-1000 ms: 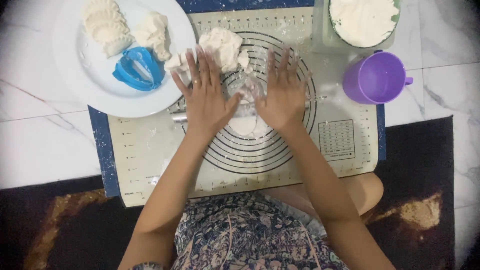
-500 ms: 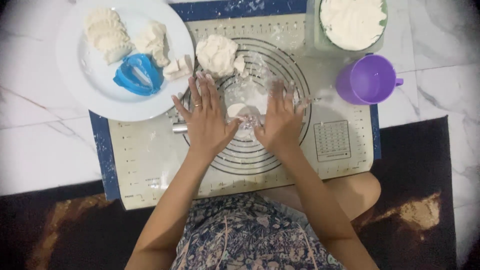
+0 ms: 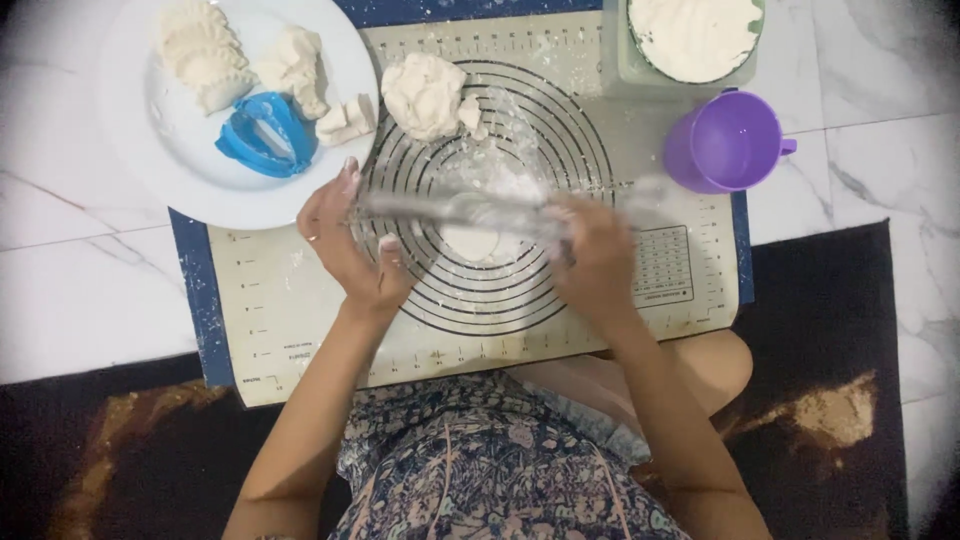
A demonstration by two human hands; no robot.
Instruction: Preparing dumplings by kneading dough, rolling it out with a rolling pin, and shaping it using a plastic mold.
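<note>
I see my left hand (image 3: 352, 245) and right hand (image 3: 592, 262) set apart, each laid on one end of a thin, blurred, pale rolling pin (image 3: 470, 212); the left palm is open against it, while I cannot tell how far the right fingers curl round it. The pin lies crosswise between them over a small flat round of white dough (image 3: 470, 243), which rests on the cream silicone pastry mat printed with black rings (image 3: 300, 320). Just beyond the hands sits a lump of white dough (image 3: 425, 95). Beyond my left hand is a white round plate (image 3: 150, 130) carrying folded dumplings (image 3: 205, 55) and a blue plastic dumpling press (image 3: 265, 135). Beyond my right hand stand a purple plastic cup (image 3: 725, 142) and a bowl of white flour (image 3: 692, 35).
</note>
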